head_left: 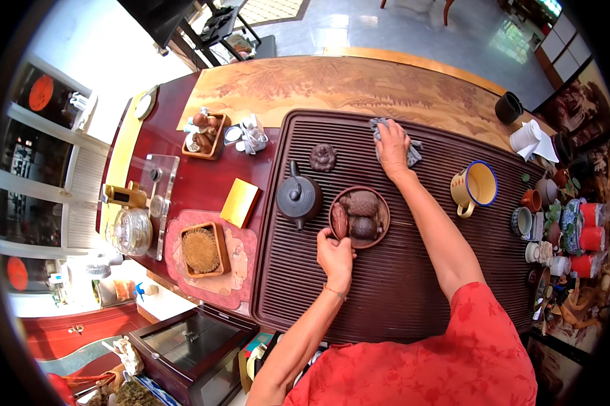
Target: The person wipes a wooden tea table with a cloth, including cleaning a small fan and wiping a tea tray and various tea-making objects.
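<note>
A wide ribbed dark-brown tea tray [400, 298] lies before me. At its far edge my right hand [393, 150] presses a crumpled grey cloth [414, 153] against the slats. My left hand [337, 258] grips the near-left rim of a round brown dish [385, 233]. In that dish sit several dark carved tea pets, among them a textured one [363, 203]. Left of the dish stands a black teapot [299, 198] with its lid on. Beyond it rests a small dark pumpkin-shaped figure [323, 157]. A yellowish enamel mug [477, 185] with a blue rim is to the right.
On the left are a wooden box of small figures [214, 145], a yellow box [240, 203] and a square wooden box [218, 252] holding a round brown brush-like thing. Small pots, cups and red-lidded jars [582, 240] crowd the right side. A black cup [508, 107] stands at far right.
</note>
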Tool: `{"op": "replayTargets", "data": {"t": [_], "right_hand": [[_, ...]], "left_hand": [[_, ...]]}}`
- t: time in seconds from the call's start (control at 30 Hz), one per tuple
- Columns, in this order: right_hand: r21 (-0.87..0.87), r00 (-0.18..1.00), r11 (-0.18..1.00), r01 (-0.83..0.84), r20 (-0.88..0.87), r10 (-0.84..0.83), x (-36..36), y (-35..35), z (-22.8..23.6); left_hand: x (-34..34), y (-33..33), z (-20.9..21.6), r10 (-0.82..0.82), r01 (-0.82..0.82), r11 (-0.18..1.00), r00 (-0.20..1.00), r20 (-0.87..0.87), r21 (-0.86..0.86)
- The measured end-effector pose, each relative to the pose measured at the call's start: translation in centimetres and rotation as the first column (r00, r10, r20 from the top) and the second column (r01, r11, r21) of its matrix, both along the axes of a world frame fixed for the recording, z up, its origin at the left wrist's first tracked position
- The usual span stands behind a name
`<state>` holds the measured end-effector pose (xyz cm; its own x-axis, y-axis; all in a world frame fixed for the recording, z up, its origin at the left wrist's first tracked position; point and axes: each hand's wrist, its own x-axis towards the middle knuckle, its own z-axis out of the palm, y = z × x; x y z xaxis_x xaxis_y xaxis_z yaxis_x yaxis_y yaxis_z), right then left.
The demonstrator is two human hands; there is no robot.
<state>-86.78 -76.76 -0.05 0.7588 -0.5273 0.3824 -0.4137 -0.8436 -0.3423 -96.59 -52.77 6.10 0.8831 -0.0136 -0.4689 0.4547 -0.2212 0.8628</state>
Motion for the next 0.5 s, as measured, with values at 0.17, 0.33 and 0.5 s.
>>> {"op": "replayTargets", "data": {"t": [0.17, 0.33, 0.5], "right_hand": [[0.061, 0.903, 0.901, -0.429, 0.032, 0.428, 7.9, 4.6, 0.3], [0.153, 0.875, 0.863, -0.481, 0.018, 0.484, 4.1, 3.4, 1.4], [0.104, 0.937, 0.932, -0.346, -0.007, 0.349, -8.1, 0.0, 2.3]], "left_hand": [[-1.2, 0.9, 0.2, -0.028, 0.027, 0.999, 1.000, -0.014, -0.041], [-0.5, 1.3, 0.2, -0.065, 0.059, 0.995, 0.995, -0.076, -0.080], [-0.2, 1.3, 0.7, -0.117, 0.112, 0.990, 0.991, -0.060, -0.090]]}}
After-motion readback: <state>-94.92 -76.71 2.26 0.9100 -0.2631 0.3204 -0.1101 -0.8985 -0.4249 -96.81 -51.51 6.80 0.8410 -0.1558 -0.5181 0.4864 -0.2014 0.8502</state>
